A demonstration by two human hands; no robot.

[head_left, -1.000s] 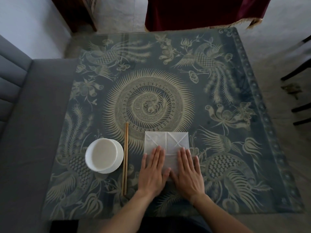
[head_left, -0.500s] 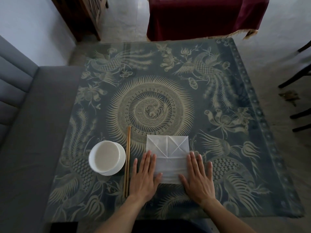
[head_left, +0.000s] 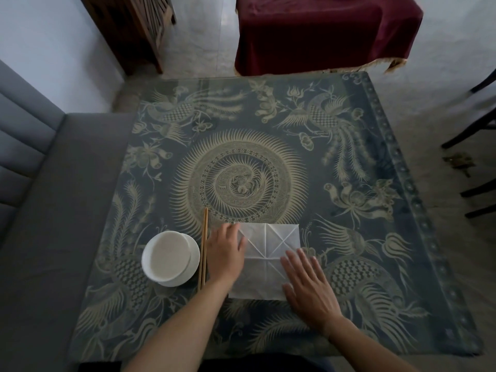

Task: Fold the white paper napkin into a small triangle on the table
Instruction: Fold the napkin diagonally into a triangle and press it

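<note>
a dim room with pale walls and a light stone floor holds a square table [head_left: 268, 108] covered in a blue-grey cloth printed with pale birds, flowers and a round sunburst in the middle. the white paper napkin [head_left: 264, 261] lies flat at the near edge of the table, opened to a creased sheet with diagonal and straight fold lines showing in its far half. the left hand [head_left: 225, 252] lies over the napkin's far left corner, fingers curled at that corner; whether they pinch the paper i cannot tell. the right hand [head_left: 308, 287] rests flat on the near right part of the sheet, fingers straight and spread. just left of the left hand lies a pair of chopsticks [head_left: 204, 245], pointing away, and beside them a white bowl [head_left: 169, 257]. a grey sofa [head_left: 40, 210] runs along the left; a dark red draped table [head_left: 322, 30] stands beyond, dark chair legs [head_left: 472, 135] at right. half a second ago both hands lay flat at the napkin's near corners; the left has since gone up to the far corner.
</note>
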